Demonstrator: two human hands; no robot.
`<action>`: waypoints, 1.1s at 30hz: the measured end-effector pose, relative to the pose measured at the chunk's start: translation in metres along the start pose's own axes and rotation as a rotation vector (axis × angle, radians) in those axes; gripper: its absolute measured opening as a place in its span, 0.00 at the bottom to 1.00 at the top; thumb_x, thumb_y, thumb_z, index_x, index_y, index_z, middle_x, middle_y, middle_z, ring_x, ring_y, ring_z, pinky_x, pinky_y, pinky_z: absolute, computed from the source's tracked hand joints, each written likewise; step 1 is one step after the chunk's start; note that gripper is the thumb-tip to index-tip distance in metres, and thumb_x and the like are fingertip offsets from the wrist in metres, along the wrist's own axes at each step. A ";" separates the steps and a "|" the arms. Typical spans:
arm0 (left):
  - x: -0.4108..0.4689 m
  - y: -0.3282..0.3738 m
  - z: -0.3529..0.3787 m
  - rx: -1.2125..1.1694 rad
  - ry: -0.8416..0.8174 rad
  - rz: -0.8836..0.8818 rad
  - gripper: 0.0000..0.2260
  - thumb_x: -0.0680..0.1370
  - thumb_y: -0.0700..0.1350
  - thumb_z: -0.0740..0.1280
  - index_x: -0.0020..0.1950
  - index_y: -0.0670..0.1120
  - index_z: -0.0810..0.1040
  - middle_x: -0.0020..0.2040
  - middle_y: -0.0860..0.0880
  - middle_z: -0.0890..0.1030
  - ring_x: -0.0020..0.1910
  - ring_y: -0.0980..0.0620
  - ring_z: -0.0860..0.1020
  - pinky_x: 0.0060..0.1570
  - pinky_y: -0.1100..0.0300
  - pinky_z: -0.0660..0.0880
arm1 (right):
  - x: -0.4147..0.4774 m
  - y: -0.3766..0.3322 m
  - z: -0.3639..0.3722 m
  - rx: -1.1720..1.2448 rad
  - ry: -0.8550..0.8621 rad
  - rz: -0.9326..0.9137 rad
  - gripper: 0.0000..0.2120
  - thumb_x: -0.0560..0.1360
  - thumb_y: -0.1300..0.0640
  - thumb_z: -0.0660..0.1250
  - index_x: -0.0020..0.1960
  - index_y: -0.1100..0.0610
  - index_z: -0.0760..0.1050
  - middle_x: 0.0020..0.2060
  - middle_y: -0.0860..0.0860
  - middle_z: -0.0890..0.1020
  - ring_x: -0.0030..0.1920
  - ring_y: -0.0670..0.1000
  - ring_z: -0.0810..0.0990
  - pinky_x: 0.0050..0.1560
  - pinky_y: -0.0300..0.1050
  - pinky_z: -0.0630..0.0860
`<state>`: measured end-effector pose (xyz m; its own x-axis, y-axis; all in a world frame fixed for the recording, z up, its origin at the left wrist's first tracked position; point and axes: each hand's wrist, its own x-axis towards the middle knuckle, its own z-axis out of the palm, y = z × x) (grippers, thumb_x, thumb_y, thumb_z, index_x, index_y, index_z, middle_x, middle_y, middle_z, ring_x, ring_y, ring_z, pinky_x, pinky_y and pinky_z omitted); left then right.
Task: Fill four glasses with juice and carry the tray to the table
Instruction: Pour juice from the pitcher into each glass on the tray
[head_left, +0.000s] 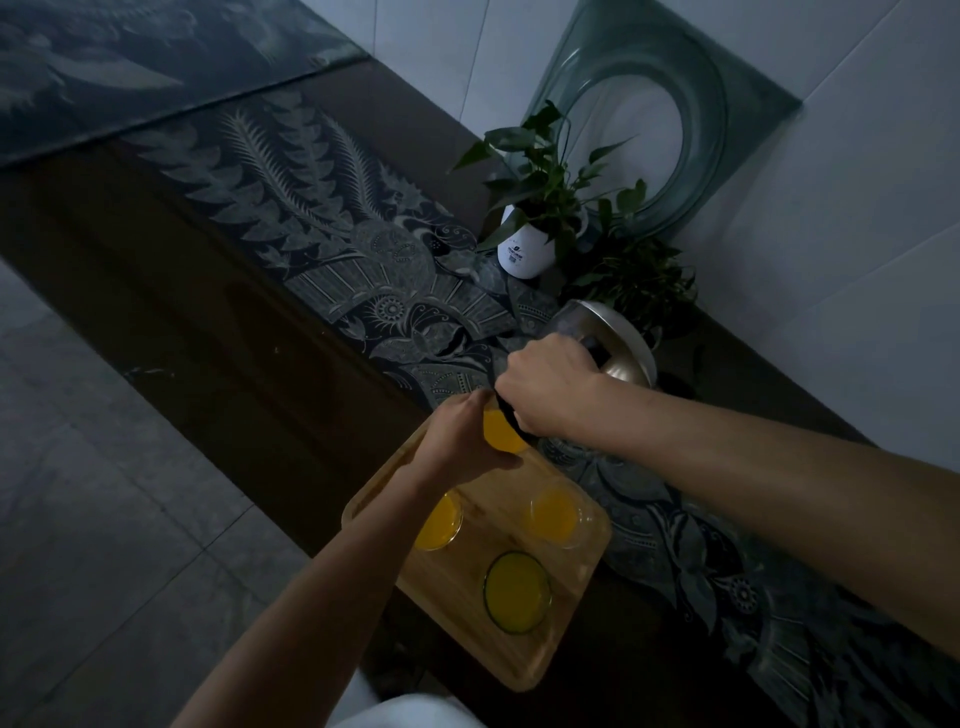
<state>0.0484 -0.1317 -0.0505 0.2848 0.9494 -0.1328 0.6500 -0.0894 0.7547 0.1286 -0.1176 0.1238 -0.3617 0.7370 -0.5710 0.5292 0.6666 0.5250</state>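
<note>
A juice-filled glass (501, 434) at the far end of the wooden tray (524, 662) is clasped in the curled left hand (457, 447), a tilted jug (621, 340) just beside it is gripped by its handle in the right hand (550, 389), and three more filled glasses (555, 514) are stood nearer on the tray.

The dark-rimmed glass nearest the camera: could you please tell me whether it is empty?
No, the dark-rimmed glass on the wooden tray is filled nearly to its rim.
</note>
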 end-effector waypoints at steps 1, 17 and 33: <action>0.000 0.000 0.000 0.001 0.004 0.000 0.43 0.59 0.60 0.80 0.70 0.47 0.70 0.63 0.49 0.79 0.60 0.46 0.76 0.56 0.50 0.75 | 0.000 -0.001 0.000 -0.011 0.000 0.000 0.06 0.80 0.57 0.63 0.45 0.54 0.69 0.39 0.52 0.69 0.39 0.54 0.70 0.37 0.49 0.68; -0.006 0.003 0.000 0.001 -0.002 -0.002 0.45 0.61 0.57 0.81 0.73 0.47 0.67 0.64 0.47 0.78 0.61 0.45 0.76 0.55 0.52 0.74 | -0.002 0.000 -0.001 -0.041 0.002 -0.004 0.07 0.79 0.57 0.63 0.42 0.55 0.69 0.34 0.52 0.68 0.35 0.54 0.71 0.36 0.49 0.70; -0.006 0.000 0.001 0.012 0.011 -0.009 0.39 0.59 0.56 0.81 0.66 0.49 0.72 0.59 0.50 0.79 0.57 0.49 0.76 0.50 0.58 0.72 | -0.002 0.007 0.026 0.051 0.063 -0.001 0.10 0.80 0.48 0.62 0.47 0.54 0.75 0.39 0.52 0.71 0.43 0.56 0.80 0.32 0.47 0.64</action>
<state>0.0479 -0.1380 -0.0504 0.2711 0.9535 -0.1318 0.6609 -0.0849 0.7456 0.1527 -0.1172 0.1122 -0.4088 0.7433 -0.5295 0.5668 0.6616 0.4910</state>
